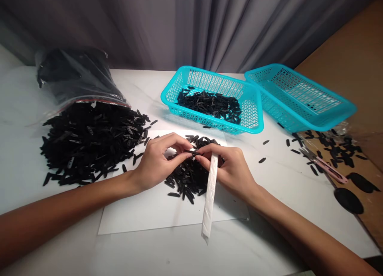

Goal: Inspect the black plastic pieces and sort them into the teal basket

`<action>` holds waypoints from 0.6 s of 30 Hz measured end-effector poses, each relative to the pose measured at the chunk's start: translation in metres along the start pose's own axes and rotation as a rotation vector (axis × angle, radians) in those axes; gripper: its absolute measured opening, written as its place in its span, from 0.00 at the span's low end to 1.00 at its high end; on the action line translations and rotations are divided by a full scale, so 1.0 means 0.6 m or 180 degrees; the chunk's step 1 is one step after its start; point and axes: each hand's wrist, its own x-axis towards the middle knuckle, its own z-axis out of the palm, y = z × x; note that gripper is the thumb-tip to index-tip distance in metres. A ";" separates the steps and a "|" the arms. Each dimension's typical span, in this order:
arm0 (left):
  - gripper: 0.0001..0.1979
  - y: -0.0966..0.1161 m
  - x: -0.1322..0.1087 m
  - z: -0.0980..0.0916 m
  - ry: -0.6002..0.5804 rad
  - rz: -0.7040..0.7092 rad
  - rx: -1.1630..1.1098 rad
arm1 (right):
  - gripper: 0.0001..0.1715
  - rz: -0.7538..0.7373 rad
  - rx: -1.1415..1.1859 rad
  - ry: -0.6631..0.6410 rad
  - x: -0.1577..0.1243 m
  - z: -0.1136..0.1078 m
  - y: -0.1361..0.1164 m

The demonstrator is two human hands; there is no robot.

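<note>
Between the fingertips of my left hand (pixel 163 160) and my right hand (pixel 229 164) is a thin black strip (pixel 194 152), pinched at both ends. A folded white paper strip (pixel 210 196) also hangs from my right hand, tucked between its fingers and slanting down toward me. Under both hands lies a pile of small black pieces (pixel 190 180), long and narrow, on a white sheet (pixel 143 220). What kind of part these pieces are, I cannot tell.
A larger heap of black pieces (pixel 92 144) spills from a clear zip bag (pixel 80 76) at left. Behind my hands stands a turquoise basket (pixel 260 112) holding black pieces, with a second turquoise basket (pixel 326 126) beside it. Pink-handled scissors (pixel 332 172) and dark oval objects (pixel 348 201) lie at right.
</note>
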 end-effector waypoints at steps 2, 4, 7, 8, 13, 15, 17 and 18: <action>0.04 0.001 0.000 -0.001 -0.0021 0.0034 0.0025 | 0.05 -0.0012 0.0000 0.0008 0.000 0.000 0.001; 0.04 0.002 0.001 -0.001 -0.0029 0.0070 0.0069 | 0.06 -0.0027 -0.0006 0.0011 0.000 0.001 0.000; 0.03 0.003 0.002 0.000 -0.0029 0.0110 0.0146 | 0.06 -0.0048 -0.0002 -0.0004 0.000 0.001 0.000; 0.03 0.003 0.002 0.001 -0.0032 0.0126 0.0158 | 0.06 -0.0053 0.0005 -0.0013 0.000 0.001 0.000; 0.04 0.001 0.001 0.000 -0.0135 0.0167 0.0128 | 0.07 -0.0066 0.0016 -0.0093 0.001 0.000 -0.001; 0.04 0.001 0.001 0.000 -0.0205 0.0152 0.0099 | 0.07 -0.0085 0.0015 -0.0114 0.001 0.001 -0.002; 0.04 0.002 0.001 -0.001 -0.0259 0.0162 0.0060 | 0.06 -0.0092 0.0008 -0.0127 0.001 0.001 -0.002; 0.03 0.002 0.001 -0.001 -0.0273 0.0174 0.0048 | 0.06 -0.0090 0.0002 -0.0133 0.001 0.001 -0.003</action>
